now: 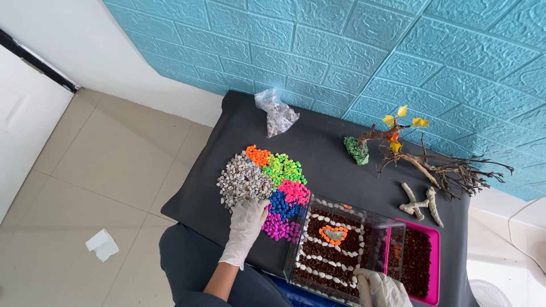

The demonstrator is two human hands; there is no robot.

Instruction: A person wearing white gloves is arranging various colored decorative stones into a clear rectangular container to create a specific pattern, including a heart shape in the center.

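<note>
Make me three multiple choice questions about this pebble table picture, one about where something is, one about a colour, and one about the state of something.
1. Where does the left hand rest?
A. on the pebble piles
B. inside the clear tank
C. on the driftwood

2. What colour is the tray beside the clear tank?
A. blue
B. pink
C. white

3. What is the state of the clear plastic bag at the far end of the table?
A. lying flat and empty
B. hanging from the wall
C. holding small stones

Answers:
1 A, the gloved fingers lie where the grey pebbles meet the purple ones.
2 B, its rim shows bright pink around dark gravel.
3 C, pale stones show through the plastic.
</note>
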